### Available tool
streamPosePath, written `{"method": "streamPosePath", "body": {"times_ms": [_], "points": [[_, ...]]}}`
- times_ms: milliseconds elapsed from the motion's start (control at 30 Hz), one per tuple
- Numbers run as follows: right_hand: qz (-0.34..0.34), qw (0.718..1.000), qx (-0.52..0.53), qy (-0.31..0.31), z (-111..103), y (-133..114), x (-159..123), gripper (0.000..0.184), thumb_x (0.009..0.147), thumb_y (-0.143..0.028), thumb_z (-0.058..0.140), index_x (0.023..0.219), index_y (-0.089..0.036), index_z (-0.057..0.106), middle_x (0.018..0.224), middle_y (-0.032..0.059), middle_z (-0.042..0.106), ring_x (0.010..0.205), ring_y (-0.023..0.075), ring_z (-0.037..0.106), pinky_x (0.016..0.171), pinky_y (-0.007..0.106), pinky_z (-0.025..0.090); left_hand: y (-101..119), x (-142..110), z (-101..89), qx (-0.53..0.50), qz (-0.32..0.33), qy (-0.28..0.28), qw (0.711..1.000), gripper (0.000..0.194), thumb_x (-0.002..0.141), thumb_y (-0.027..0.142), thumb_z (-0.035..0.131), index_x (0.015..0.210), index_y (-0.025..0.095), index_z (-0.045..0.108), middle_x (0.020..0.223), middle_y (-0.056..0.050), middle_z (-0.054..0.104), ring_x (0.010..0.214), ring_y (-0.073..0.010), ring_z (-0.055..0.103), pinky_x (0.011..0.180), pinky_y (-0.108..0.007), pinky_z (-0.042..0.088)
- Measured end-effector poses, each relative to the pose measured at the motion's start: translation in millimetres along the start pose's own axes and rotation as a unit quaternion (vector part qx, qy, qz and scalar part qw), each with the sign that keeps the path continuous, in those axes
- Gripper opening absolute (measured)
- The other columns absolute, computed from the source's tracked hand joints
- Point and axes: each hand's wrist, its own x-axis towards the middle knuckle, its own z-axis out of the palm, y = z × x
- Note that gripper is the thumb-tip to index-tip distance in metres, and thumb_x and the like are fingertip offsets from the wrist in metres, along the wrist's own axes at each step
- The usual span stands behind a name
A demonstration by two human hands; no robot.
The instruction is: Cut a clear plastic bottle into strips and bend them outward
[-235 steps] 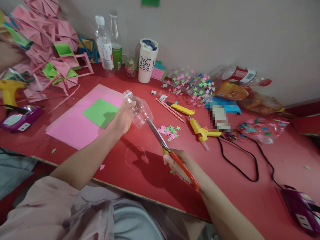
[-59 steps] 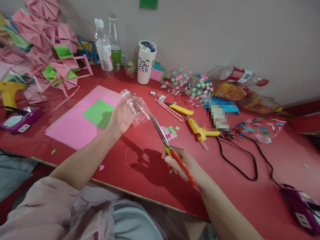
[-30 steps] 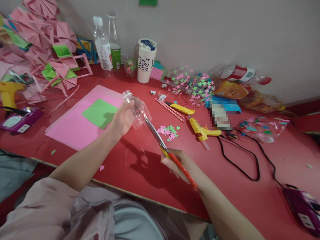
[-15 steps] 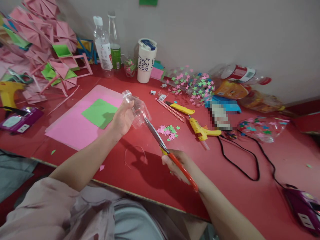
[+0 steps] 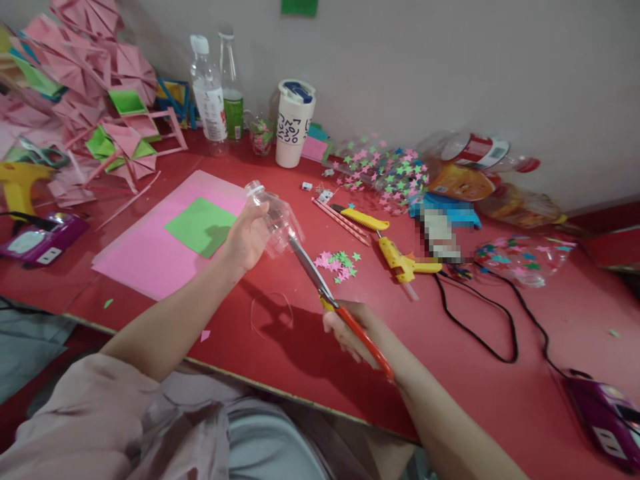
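Note:
My left hand (image 5: 246, 235) is closed round the neck end of a clear plastic bottle top (image 5: 274, 217), held above the red table (image 5: 310, 347). My right hand (image 5: 356, 331) grips orange-handled scissors (image 5: 334, 301); their metal blades reach up and left into the cut edge of the bottle piece. A thin curl of clear plastic (image 5: 270, 312) lies on the table under my hands. A small heap of pink and green paper stars (image 5: 340, 263) sits just right of the blades.
A pink sheet with a green square (image 5: 200, 225) lies left. Yellow glue gun (image 5: 400, 261), yellow utility knife (image 5: 364, 217), black cable (image 5: 480, 320), white cup (image 5: 295, 123), bottles (image 5: 209, 87), star-covered bottles (image 5: 385, 167) and folded pink paper shapes (image 5: 85, 80) crowd the back.
Little has moved. The scissors' blades stay at the bottle piece's cut edge, and my left hand has turned the piece slightly between frames.

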Motion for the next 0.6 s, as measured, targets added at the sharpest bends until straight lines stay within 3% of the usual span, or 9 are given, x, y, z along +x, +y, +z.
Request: {"method": "streamPosePath", "body": {"times_ms": [133,267,500,600], "points": [[-0.029,0.999,0.011,-0.012,-1.8,-2.0,-2.8,0.062,0.078,-0.084,0.047,0.07,-0.023,0.044,0.045,-0.0094,0.038,0.036,0.0069,0.038,0.042,0.024,0.035,0.1,-0.7,0.2,0.012,-0.003,-0.001,1.0,0.021,0.07,0.033,0.066,0.087,0.021,0.061,0.082,-0.001,0.069,0.081,-0.0156,0.066,0.081,-0.032,0.047],[-0.039,0.999,-0.017,-0.005,-3.3,-0.7,-2.4,0.062,0.079,-0.083,0.046,0.068,-0.022,0.045,0.046,-0.0077,0.04,0.037,0.0071,0.038,0.04,0.023,0.031,-0.5,-1.1,-0.6,0.027,-0.001,-0.005,1.0,0.022,0.07,0.034,0.066,0.087,0.022,0.061,0.084,-0.001,0.07,0.082,-0.0159,0.066,0.083,-0.034,0.047],[0.027,0.999,-0.015,0.015,1.8,2.8,2.3,0.059,0.076,-0.079,0.052,0.062,-0.024,0.041,0.042,-0.0082,0.035,0.031,0.0084,0.037,0.031,0.023,0.028,0.6,-0.4,-1.0,0.028,-0.004,-0.001,1.0,0.024,0.069,0.035,0.066,0.088,0.022,0.062,0.083,-0.002,0.07,0.087,-0.0186,0.067,0.083,-0.034,0.048],[0.027,1.0,-0.007,0.007,1.4,0.7,1.3,0.059,0.076,-0.08,0.052,0.063,-0.023,0.043,0.041,-0.0081,0.037,0.03,0.0085,0.037,0.031,0.023,0.028,1.0,-0.5,-0.1,0.02,-0.002,-0.002,1.0,0.023,0.069,0.034,0.066,0.088,0.022,0.063,0.082,-0.002,0.071,0.087,-0.0187,0.067,0.082,-0.033,0.049]]}}
